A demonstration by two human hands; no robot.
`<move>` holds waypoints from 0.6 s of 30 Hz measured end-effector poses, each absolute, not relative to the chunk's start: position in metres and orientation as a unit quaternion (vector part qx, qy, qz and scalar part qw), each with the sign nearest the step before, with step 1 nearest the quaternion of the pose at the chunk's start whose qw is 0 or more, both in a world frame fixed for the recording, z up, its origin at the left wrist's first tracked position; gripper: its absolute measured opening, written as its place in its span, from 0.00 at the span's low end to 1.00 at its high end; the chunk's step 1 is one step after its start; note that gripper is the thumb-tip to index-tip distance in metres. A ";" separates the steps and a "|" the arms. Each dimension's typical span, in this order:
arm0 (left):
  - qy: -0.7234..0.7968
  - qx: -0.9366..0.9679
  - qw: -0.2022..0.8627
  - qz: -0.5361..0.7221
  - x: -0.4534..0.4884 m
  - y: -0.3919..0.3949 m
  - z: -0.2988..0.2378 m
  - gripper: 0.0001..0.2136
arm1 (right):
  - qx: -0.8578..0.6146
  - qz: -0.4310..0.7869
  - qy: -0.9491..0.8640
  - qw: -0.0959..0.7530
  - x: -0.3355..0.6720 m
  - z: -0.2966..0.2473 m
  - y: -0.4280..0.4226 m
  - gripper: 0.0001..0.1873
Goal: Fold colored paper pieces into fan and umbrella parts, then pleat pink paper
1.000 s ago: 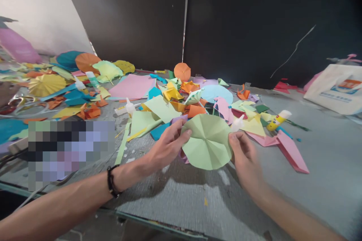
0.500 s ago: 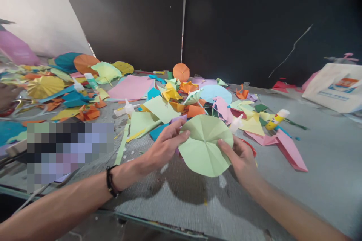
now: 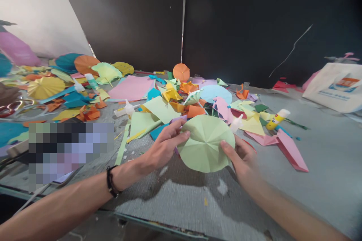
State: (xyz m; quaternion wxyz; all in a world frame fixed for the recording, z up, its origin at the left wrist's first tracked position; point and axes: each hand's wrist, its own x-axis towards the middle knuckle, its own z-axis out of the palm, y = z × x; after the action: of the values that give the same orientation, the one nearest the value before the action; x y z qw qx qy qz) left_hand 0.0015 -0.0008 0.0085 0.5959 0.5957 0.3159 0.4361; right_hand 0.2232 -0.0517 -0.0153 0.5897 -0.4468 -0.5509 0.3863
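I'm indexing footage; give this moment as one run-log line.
left hand: pinches green paper disc, left edge | right hand: pinches its right side | disc: creased, above table | beyond, right: yellow glue stick

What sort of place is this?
Likely a papercraft workspace: the table bears a pink paper sheet and a yellow glue stick, and a creased pale-green paper disc is held above it.
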 end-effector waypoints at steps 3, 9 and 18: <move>0.324 0.602 0.586 0.434 0.000 0.000 0.005 0.11 | -0.449 0.380 -0.556 0.588 0.222 -0.014 -0.052 0.16; 0.261 0.610 0.619 0.419 0.002 0.000 0.004 0.17 | -0.462 0.368 -0.567 0.574 0.222 -0.016 -0.051 0.17; 0.298 0.644 0.572 0.412 0.002 0.003 0.000 0.20 | -0.488 0.331 -0.593 0.549 0.226 -0.027 -0.052 0.14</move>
State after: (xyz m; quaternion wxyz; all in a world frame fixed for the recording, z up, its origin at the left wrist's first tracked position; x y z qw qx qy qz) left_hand 0.0016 0.0029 -0.0003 0.5718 0.6436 0.2982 0.4122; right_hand 0.2264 -0.0515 -0.0269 0.5488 -0.4877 -0.5926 0.3313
